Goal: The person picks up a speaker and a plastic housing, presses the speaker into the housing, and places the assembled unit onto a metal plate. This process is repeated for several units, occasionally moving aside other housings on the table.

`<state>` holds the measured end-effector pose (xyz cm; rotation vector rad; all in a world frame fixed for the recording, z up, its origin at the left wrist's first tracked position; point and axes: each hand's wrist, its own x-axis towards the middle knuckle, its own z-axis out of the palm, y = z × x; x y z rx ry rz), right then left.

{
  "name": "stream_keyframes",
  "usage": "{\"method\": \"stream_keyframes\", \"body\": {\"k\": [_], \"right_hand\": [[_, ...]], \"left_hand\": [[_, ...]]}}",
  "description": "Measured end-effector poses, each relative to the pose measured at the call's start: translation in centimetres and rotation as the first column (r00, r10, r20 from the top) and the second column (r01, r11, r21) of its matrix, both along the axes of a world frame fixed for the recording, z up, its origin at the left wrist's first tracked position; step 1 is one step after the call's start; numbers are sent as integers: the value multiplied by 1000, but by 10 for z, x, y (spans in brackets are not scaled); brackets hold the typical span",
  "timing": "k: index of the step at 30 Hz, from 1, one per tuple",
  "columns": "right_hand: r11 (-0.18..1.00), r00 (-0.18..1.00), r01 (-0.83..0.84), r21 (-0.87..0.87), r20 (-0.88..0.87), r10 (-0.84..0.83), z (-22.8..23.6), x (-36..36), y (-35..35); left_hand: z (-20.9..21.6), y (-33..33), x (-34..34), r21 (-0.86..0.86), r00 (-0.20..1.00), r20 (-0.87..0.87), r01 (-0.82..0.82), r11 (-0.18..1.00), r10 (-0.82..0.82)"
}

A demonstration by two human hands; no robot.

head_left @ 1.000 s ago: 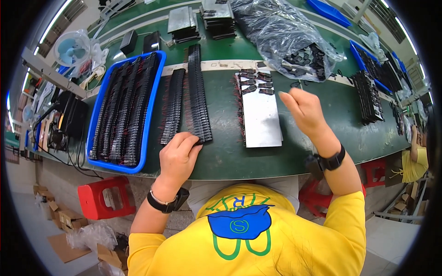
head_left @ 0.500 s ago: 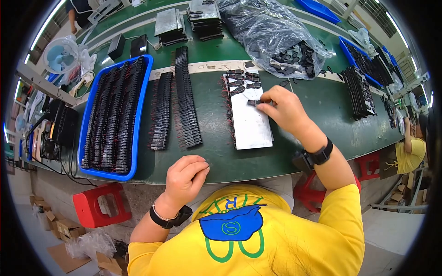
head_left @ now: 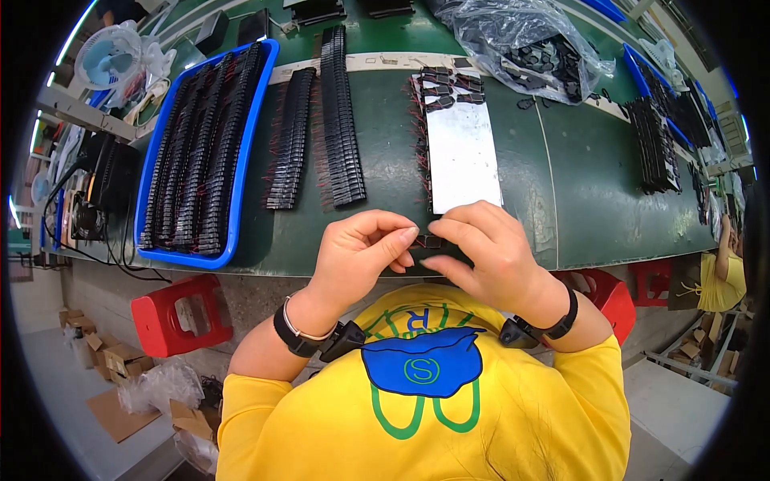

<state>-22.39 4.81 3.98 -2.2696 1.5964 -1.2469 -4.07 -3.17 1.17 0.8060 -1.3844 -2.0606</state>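
Close to the table's front edge, my two hands meet around a small black part with a red wire point(head_left: 431, 241). My left hand point(head_left: 362, 250) pinches its left side, fingertips pressed together. On the other side my right hand point(head_left: 491, 250) grips it between thumb and fingers, partly covering it. Just beyond my fingers lies a flat white board point(head_left: 465, 164). Several similar black parts point(head_left: 451, 90) rest across its far end, and red wires stick out along its left edge.
Left of the board are two long rows of black parts, a shorter row point(head_left: 290, 144) and a longer row point(head_left: 341, 128). A blue tray point(head_left: 234, 210) packed with such rows stands further left. Behind, a clear plastic bag point(head_left: 513, 32) holds black pieces. Red stools point(head_left: 180, 317) stand below the table edge.
My right hand has come back from the board toward me, bringing a black part. My left hand has moved up and right to meet it. The view has shifted, so the table sits higher.
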Motion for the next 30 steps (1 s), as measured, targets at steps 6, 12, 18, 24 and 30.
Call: {"method": "stream_keyframes", "body": {"k": [6,12,18,24,30], "right_hand": [[998,998,-65,0,25,65,-12,2,4],[998,994,-54,30,94,51,-13,1,8],[996,987,-82,-20,138,84,-14,-4,10],[991,987,-106,-85,114,115,-12,-3,10],[987,996,-87,-132,25,91,-13,-4,10]], "left_hand": [[2,7,2,-61,995,96,-17,998,23],[-6,7,1,-720,999,-25,-42,693,34],[-9,0,4,-696,993,-72,18,718,-94],[-7,9,8,-274,988,-141,24,961,-65],[-4,6,9,81,998,-33,63,995,-60]]}}
